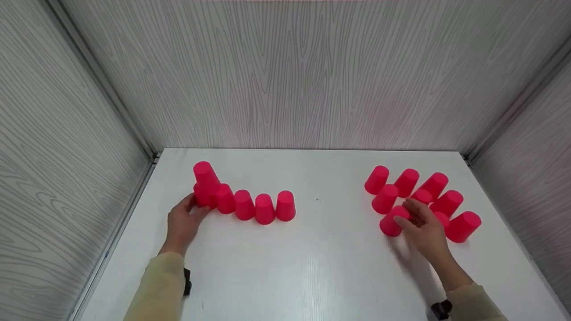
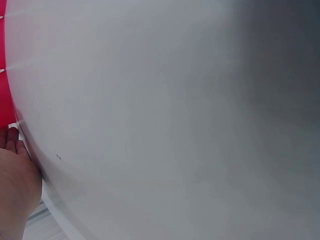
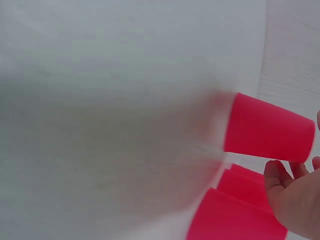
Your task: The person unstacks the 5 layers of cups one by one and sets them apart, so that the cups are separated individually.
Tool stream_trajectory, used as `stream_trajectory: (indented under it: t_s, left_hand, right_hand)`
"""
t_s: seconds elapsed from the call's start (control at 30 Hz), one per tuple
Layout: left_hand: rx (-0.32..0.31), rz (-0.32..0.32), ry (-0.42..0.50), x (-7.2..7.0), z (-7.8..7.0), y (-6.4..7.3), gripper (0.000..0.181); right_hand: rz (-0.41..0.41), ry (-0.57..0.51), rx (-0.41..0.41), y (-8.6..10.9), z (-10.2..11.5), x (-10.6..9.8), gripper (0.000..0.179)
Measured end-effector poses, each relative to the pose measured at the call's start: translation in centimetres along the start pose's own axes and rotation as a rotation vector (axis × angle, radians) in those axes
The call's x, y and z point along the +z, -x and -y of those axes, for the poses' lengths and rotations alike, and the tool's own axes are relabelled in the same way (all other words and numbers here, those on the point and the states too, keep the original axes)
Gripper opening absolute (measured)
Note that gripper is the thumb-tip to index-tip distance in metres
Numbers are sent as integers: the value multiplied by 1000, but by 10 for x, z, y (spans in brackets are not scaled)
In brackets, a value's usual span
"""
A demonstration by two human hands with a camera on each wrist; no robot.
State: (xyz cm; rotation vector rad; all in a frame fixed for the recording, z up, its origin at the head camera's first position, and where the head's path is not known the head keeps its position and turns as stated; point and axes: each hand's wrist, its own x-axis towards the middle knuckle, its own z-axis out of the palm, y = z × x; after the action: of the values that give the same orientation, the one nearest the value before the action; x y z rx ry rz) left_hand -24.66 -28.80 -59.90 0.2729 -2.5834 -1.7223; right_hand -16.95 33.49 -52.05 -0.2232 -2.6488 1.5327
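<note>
At the left end of a row of upturned red cups, my left hand (image 1: 184, 221) holds the lower end cup (image 1: 203, 198), thumb in front and fingers on its left side. Another red cup (image 1: 206, 173) stands over that one. In the left wrist view only part of my left hand (image 2: 19, 180) shows, beside red cups (image 2: 5, 100) cut by the frame edge. My right hand (image 1: 424, 229) is at the front cup (image 1: 389, 225) of the right group, thumb partly across it, fingers loosely bent. In the right wrist view those fingers lie beside a red cup (image 3: 270, 127).
The row continues right with several cups, ending at one cup (image 1: 285, 206). Several more upturned cups surround my right hand, including a far one (image 1: 377, 179) and a right one (image 1: 464, 227). Wood-grain panels (image 1: 285, 76) enclose the white table (image 1: 285, 272) at the back and sides.
</note>
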Motion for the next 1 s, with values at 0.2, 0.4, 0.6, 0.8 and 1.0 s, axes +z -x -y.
stream_trajectory:
  t_s: [0.2,0.4,0.6,0.8,1.0]
  left_hand:
    - [-11,5,4,-3,0,0,80]
    - [-26,1,3,-5,1,1,82]
    - [-25,-2,-4,-5,4,1,82]
    - [-42,-2,-12,-3,6,1,82]
    - [-31,4,8,0,1,-1,80]
  right_hand:
    - [-53,32,-101,-7,37,0,81]
    - [-41,-42,-242,-20,87,26,75]
    - [47,-137,-395,-37,137,81,64]
    - [179,-161,-439,-51,184,150,60]
    - [277,-155,-410,-55,223,210,60]
